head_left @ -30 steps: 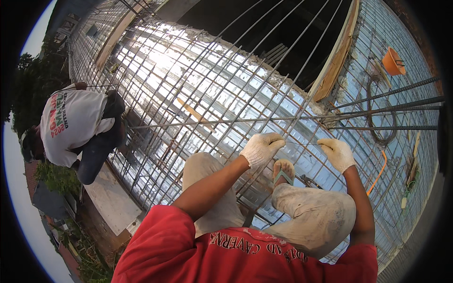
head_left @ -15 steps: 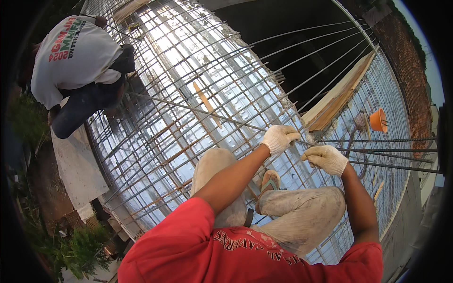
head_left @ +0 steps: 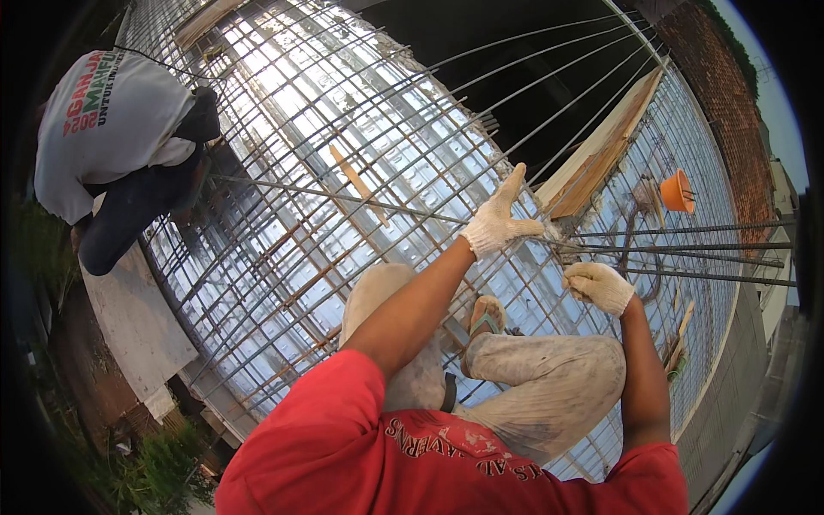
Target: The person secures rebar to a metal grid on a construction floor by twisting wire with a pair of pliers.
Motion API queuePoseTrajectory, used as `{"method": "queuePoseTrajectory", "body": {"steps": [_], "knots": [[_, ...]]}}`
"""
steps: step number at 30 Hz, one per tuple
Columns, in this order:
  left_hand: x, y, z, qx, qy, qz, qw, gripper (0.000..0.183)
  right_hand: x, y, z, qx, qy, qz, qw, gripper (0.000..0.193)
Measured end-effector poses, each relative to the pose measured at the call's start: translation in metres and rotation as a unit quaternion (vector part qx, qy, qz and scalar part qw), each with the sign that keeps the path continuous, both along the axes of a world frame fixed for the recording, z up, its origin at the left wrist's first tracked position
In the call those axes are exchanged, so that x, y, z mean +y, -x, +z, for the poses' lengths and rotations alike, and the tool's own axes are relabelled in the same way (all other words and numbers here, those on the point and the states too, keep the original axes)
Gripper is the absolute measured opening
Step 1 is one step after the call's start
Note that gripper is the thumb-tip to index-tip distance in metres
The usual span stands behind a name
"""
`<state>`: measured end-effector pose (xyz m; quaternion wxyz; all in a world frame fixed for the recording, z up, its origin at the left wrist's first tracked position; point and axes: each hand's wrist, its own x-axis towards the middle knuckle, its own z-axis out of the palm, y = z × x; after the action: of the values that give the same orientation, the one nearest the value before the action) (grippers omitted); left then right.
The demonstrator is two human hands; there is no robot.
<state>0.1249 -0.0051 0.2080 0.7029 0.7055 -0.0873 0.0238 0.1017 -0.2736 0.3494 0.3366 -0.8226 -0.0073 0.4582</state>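
Observation:
My left hand [head_left: 502, 221], in a white knit glove, is over the steel bar mesh with its fingers spread, one pointing away from me and another to the right. A long thin bar [head_left: 429, 215] runs from the far left to beneath that hand. To the right, my gloved right hand [head_left: 598, 287] is closed, its fingertips curled together; whatever they pinch is hidden or too small to name. Just beyond it, several dark ribbed bars [head_left: 730, 246] stretch toward the right edge. Shiny metal decking [head_left: 283, 56] shows under the mesh.
A person in a white shirt [head_left: 116, 120] crouches at the left. Past my hands lie a dark opening [head_left: 515, 94] crossed by bars and a wooden board [head_left: 605, 146]. An orange bucket [head_left: 677, 192] stands at the right. A wood strip [head_left: 356, 182] rests on the mesh.
My left hand has opened, its fingers spreading from a closed grip near the bars. My right hand has drawn slightly away from it and curled tighter. The view has shifted a little.

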Motion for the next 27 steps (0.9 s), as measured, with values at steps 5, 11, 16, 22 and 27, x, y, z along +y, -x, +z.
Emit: {"method": "queuePoseTrajectory", "body": {"steps": [5, 11, 16, 22, 27], "knots": [[0.037, -0.036, -0.027, 0.157, 0.21, 0.21, 0.942, 0.086, -0.033, 0.008, -0.014, 0.015, 0.003, -0.024, 1.0, 0.018], [0.182, 0.016, -0.078, 0.188, 0.14, 0.318, 0.919, 0.055, -0.047, 0.032, 0.036, -0.288, 0.008, -0.16, 0.944, 0.019], [0.251, 0.16, -0.151, 0.379, -0.385, 0.483, 0.689, 0.093, 0.002, 0.056, 0.08, -0.332, 0.011, -0.21, 0.919, 0.019], [0.228, 0.224, -0.175, 0.463, -0.503, 0.349, 0.641, 0.124, 0.007, 0.052, 0.019, -0.406, 0.038, -0.037, 0.912, 0.017], [0.237, 0.217, -0.177, 0.512, -0.503, 0.295, 0.631, 0.13, 0.041, 0.056, 0.042, -0.287, 0.082, 0.04, 0.953, 0.021]]}}
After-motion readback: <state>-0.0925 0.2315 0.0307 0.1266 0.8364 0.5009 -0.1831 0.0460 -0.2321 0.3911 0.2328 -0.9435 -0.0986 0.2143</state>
